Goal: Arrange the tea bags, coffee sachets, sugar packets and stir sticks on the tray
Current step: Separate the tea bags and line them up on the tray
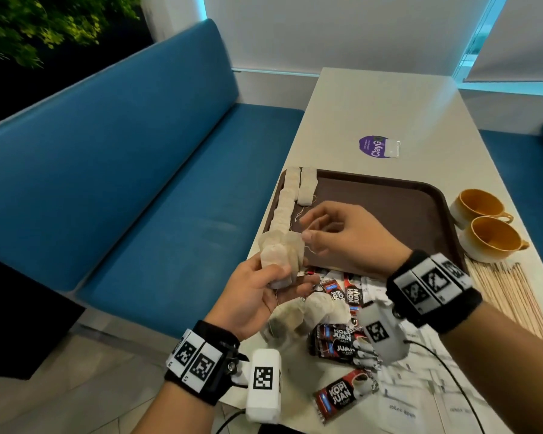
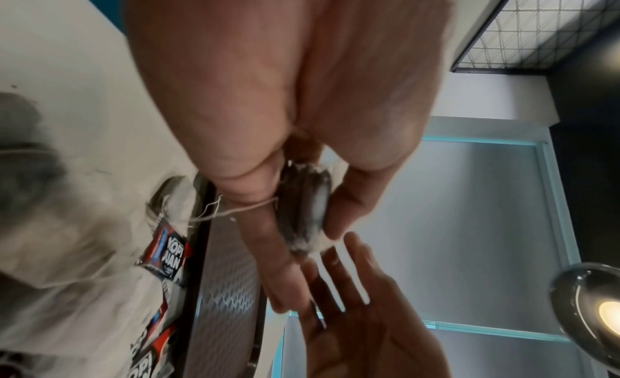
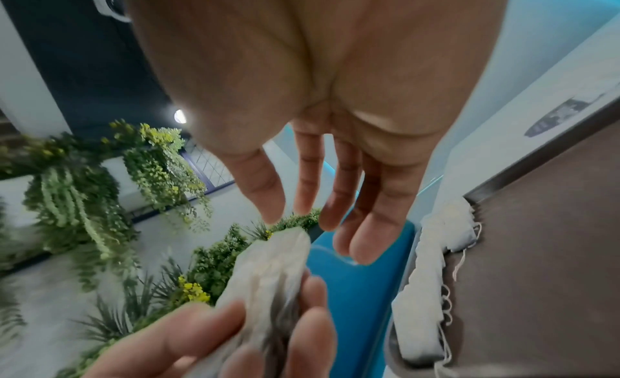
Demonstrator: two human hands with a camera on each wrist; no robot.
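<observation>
My left hand point(image 1: 290, 277) grips a small bunch of tea bags point(image 1: 279, 255) upright, just off the near left corner of the brown tray point(image 1: 389, 195). In the left wrist view the bunch point(image 2: 305, 208) sits between thumb and fingers. My right hand point(image 1: 308, 228) hovers over the tray beside the bunch, its fingers point(image 3: 339, 211) straight and holding nothing. Two rows of tea bags point(image 1: 290, 198) lie along the tray's left edge. On the table near me lie loose tea bags point(image 1: 311, 311), Kopi Juan coffee sachets point(image 1: 342, 339), white sugar packets point(image 1: 420, 386) and wooden stir sticks point(image 1: 508, 292).
Two orange-lined cups point(image 1: 486, 220) stand right of the tray, above the sticks. A purple sticker point(image 1: 372, 146) with a small clear packet point(image 1: 392, 148) lies beyond the tray. A blue bench point(image 1: 138, 183) runs along the table's left side. Most of the tray's floor is bare.
</observation>
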